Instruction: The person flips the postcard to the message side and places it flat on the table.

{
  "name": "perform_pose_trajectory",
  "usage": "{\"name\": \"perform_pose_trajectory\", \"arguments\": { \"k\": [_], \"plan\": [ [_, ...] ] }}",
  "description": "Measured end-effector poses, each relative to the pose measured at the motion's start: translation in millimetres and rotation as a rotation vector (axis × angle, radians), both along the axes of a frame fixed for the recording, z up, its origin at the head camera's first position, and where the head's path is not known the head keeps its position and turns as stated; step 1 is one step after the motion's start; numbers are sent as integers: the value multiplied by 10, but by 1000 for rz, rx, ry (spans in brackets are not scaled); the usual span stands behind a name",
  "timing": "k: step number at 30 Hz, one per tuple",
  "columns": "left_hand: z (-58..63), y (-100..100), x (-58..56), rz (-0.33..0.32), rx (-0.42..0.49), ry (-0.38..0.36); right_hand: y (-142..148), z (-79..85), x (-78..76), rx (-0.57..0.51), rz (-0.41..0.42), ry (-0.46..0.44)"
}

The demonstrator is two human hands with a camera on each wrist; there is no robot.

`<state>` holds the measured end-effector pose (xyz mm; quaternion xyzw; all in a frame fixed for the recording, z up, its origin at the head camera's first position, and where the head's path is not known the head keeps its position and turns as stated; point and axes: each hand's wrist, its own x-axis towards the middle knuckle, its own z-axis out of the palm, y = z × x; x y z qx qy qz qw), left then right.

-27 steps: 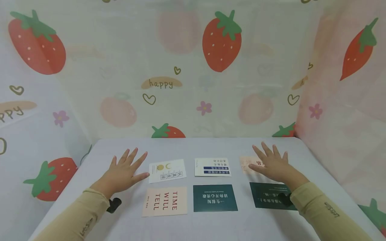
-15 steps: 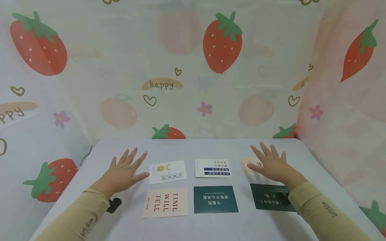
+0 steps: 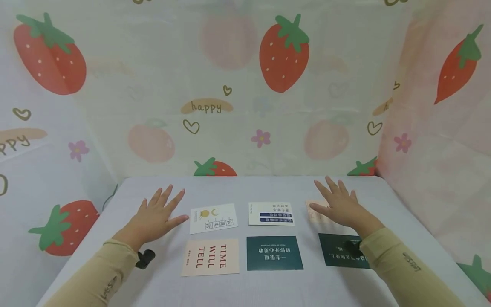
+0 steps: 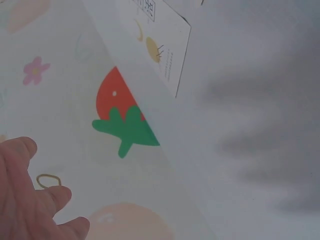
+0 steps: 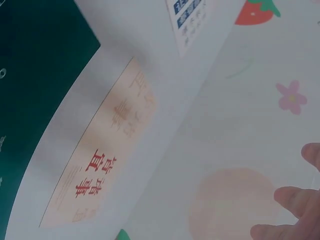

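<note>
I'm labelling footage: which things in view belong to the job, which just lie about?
Probably the job:
left hand
right hand
white sun-and-moon card
white blue-banded card
peach red-lettered card
cream "TIME WILL TELL" card
two dark green cards

Surroundings:
strawberry-print backdrop
white table

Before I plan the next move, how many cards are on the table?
6. Far row, left to right: sun card, striped card, pink card partly behind the right hand. Near row: TIME card, middle green card, right green card. More may be hidden.
</note>
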<state>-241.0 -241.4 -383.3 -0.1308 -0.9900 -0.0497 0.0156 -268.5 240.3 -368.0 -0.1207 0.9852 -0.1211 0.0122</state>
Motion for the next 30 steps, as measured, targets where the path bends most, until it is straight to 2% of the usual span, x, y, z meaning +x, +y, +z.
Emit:
{"name": "perform_pose_trajectory", "arguments": {
  "k": [8, 14, 21, 30],
  "plan": [
    [-16, 11, 7, 4, 91, -27, -95, -33, -67, -17, 18, 10],
    [-42, 23, -19, -13, 148, -27, -176, -40, -130, -84, 29, -29],
    [-58, 42, -70, 24, 203, -72, -323, -57, -185, -133, 74, -29],
    [-135, 22, -115, 47, 271, -56, -539, -121, -257, -223, 54, -37]
  ]
}}
